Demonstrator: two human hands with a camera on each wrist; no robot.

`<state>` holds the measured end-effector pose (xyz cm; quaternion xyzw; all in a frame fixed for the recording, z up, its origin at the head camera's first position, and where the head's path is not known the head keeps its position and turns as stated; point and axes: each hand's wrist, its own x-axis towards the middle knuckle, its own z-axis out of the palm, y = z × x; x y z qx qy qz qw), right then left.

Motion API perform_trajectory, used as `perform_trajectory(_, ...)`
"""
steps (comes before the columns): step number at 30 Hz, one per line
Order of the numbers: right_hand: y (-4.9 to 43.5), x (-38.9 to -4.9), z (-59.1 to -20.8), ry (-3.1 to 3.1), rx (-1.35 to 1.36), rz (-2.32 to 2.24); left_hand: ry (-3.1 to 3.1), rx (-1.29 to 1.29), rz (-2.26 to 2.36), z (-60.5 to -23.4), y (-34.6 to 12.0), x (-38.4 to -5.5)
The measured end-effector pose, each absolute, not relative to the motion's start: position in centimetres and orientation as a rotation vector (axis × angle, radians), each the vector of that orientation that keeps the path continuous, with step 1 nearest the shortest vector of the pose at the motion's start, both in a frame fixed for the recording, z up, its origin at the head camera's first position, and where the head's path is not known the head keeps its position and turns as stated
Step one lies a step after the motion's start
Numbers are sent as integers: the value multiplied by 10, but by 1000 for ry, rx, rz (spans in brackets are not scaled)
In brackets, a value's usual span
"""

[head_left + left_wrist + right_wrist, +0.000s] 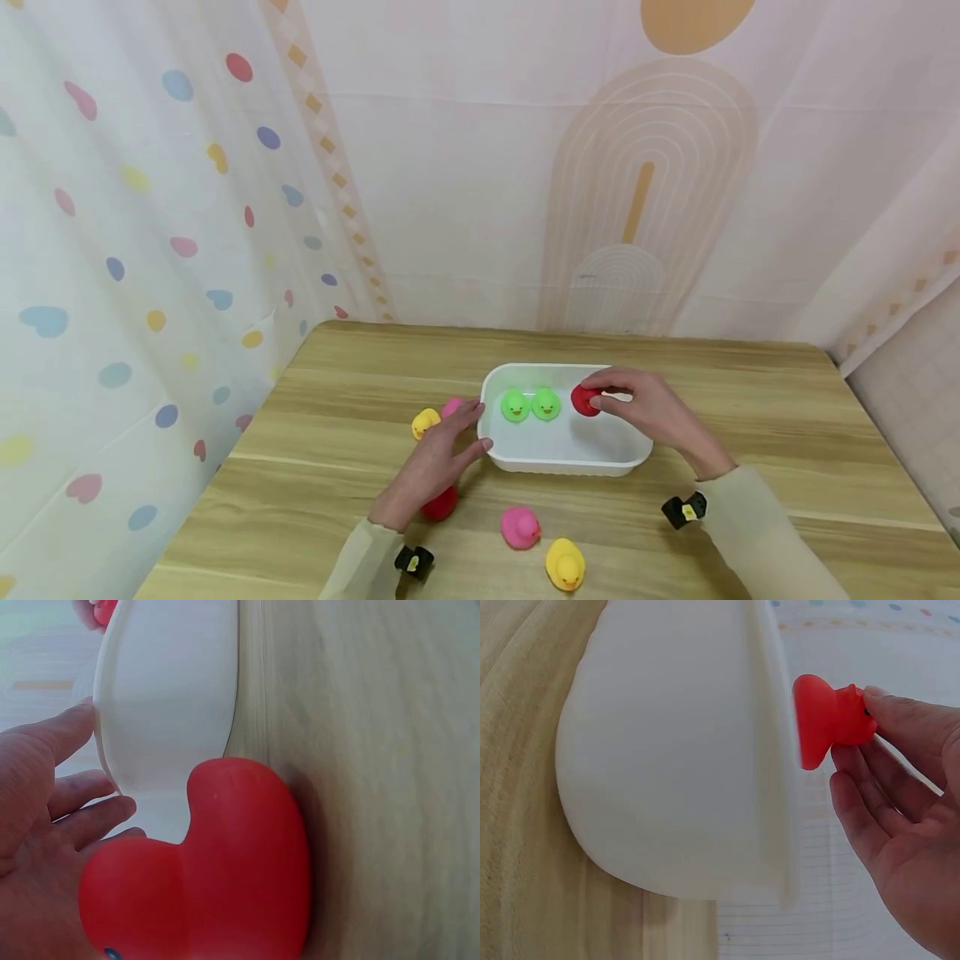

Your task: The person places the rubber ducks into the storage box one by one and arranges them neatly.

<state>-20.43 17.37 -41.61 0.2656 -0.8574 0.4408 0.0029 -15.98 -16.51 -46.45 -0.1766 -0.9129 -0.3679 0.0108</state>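
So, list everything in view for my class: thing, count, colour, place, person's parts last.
Wood-grain table: 1, light brown, foreground
Rectangular tub: 1, white, on table
Green rubber ducks: 2, green, inside tub
Red rubber ducks: 2, red, one pinched over tub, one on table
Pink rubber duck: 1, pink, table, near side of tub
Second pink toy: 1, pink, mostly hidden, left of tub
Yellow rubber ducks: 2, yellow, table, one near side, one left of tub
Patterned cloth: count unclear, white, multicoloured shapes, behind and left
Wrist cameras: 2, black, one per wrist
Sleeves: 2, cream, lower edge
Left hand: 1, bare, at tub rim
Right hand: 1, bare, pinching red duck
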Motion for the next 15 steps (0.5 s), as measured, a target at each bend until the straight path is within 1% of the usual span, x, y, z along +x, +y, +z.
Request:
perform_trajectory(4, 171, -210, -420, -2693, 847, 1377, -2857, -544, -1143, -464, -165, -160)
perform_trajectory(15, 163, -221, -431, -2769, 755, 1376, -2865, -522, -1178, -463, -165, -159)
